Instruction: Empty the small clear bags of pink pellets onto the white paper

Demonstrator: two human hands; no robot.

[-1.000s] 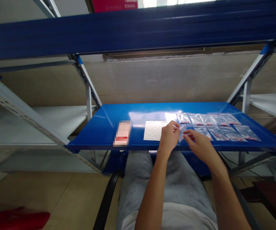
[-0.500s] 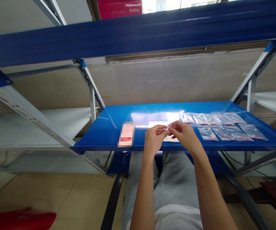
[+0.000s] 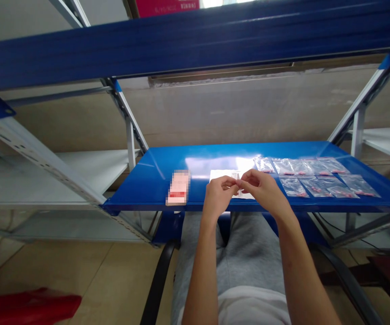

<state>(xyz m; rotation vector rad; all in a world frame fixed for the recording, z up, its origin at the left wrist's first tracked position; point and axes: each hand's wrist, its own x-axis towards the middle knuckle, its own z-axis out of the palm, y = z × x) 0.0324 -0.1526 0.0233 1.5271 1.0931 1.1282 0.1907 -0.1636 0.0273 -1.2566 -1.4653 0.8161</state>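
My left hand (image 3: pixel 219 193) and my right hand (image 3: pixel 261 188) meet over the front of the blue shelf, fingertips pinched together. Between them is a small clear plastic piece (image 3: pixel 239 192), narrow and see-through; my fingers partly cover it, and its exact kind cannot be made out. Beneath the hands lies a white sheet (image 3: pixel 217 174), largely hidden by them. To the right of my right hand, several clear plastic bags (image 3: pixel 293 187) with small reddish contents lie flat in two rows.
A blurred-out pinkish rectangular item (image 3: pixel 178 187) lies left of my hands on the blue shelf (image 3: pixel 154 176). A thick blue beam (image 3: pixel 195 40) crosses above. Slanted metal posts flank the shelf, and chair armrests stand either side of my legs.
Both hands stay together in almost the same place. The plastic between the fingertips now shows as a narrow upright strip. The camera view has shifted slightly.
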